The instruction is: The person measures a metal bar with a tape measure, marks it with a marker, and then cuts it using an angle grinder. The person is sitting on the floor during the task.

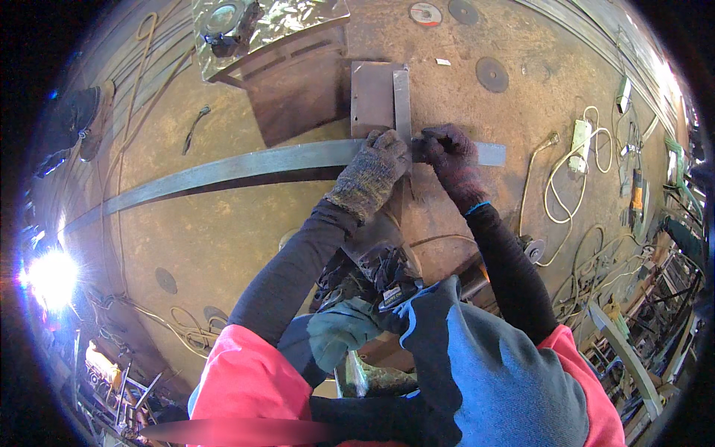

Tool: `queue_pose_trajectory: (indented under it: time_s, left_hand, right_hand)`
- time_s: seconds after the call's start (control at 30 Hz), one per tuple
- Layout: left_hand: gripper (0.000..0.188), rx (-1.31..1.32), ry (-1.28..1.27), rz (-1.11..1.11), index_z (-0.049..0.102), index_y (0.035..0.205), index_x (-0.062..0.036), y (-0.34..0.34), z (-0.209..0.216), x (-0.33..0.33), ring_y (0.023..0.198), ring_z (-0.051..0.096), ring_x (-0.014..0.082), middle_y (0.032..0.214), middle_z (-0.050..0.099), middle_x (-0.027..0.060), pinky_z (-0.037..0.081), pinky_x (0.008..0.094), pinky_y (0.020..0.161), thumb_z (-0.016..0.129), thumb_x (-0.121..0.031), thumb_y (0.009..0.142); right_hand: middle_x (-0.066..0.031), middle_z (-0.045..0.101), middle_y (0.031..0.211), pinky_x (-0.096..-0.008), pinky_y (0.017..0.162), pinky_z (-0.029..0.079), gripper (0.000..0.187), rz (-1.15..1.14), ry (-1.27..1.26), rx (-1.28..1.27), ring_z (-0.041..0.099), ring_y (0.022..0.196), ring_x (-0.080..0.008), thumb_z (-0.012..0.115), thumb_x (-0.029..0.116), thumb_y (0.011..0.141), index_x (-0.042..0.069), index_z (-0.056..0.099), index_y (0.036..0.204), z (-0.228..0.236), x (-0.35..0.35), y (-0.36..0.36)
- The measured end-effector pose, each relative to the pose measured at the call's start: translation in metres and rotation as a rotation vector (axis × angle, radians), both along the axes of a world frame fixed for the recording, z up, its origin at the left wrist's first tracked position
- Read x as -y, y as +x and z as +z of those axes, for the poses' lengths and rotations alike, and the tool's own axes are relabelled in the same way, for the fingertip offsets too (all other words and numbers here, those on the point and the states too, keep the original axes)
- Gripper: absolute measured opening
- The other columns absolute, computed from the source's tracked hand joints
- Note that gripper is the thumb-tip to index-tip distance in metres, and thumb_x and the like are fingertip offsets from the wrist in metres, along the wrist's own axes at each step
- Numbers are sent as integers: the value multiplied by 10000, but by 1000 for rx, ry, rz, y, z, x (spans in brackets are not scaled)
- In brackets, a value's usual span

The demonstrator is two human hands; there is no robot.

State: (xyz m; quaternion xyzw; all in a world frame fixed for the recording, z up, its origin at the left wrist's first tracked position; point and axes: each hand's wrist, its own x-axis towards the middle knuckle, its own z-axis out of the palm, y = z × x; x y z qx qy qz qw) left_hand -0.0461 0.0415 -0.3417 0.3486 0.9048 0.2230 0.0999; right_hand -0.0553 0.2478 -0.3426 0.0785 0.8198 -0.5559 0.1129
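A long grey flat metal bar (pixel 275 162) runs across the floor from the far left to just right of my hands. A narrow steel strip (pixel 402 100), perhaps a square's blade, lies crosswise to it along a brown steel plate (pixel 372 93). My left hand (pixel 374 170), in a grey-brown knit glove, has its fingers curled down on the bar beside the strip. Just right of the strip, my right hand (pixel 451 160), in a dark reddish glove, is closed in a pinch over the bar. Its fingertips hide whatever they hold.
A metal box-like stand (pixel 275 45) stands at the upper left. Cutting discs (pixel 492 74) lie on the floor. A white power strip (pixel 581 145) and looping cables are at right. An angle grinder (pixel 533 249) lies beside my right forearm. Bright welding light (pixel 52 280) glares at left.
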Motion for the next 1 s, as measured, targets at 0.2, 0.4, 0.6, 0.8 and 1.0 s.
queue_pose_trajectory:
  time_s: [0.2,0.4,0.6,0.8,1.0]
  left_hand:
    - [381,55,-31,10,725,1199,-58,1,-2,0,1411,478,345,1330,631,128,349,465,1248,599,-60,839]
    - [400,53,-55,-5,721,1216,-65,-1,-3,-1,1395,491,338,1373,625,122,360,459,1236,593,-45,838]
    - [353,-48,-21,4,747,1169,-92,1,-14,-2,1373,510,325,1321,647,105,384,464,1217,588,-58,856]
    - [272,-95,-96,-8,795,1073,-147,-1,-29,-7,1333,554,307,1241,679,66,452,458,1171,623,-123,864]
    - [307,-141,-173,-30,790,1128,-160,-2,-27,-7,1336,549,297,1216,683,55,438,447,1180,625,-132,871]
  right_hand:
    - [-65,753,878,-306,780,579,92,-52,-79,130,702,806,-126,688,97,985,14,698,1024,-7,4,3]
    - [-71,761,887,-315,775,591,82,-20,-96,80,720,816,-134,710,76,968,11,705,1018,-9,5,0]
    - [-91,767,876,-330,749,597,113,31,-45,84,735,800,-148,718,87,958,-3,713,1024,-9,4,-2]
    - [-107,767,885,-337,749,599,142,67,46,93,742,808,-168,716,111,959,-11,718,1031,-7,5,-7]
    - [-96,758,888,-357,764,597,126,128,153,89,725,821,-172,715,99,944,-3,724,1018,-2,5,-11]
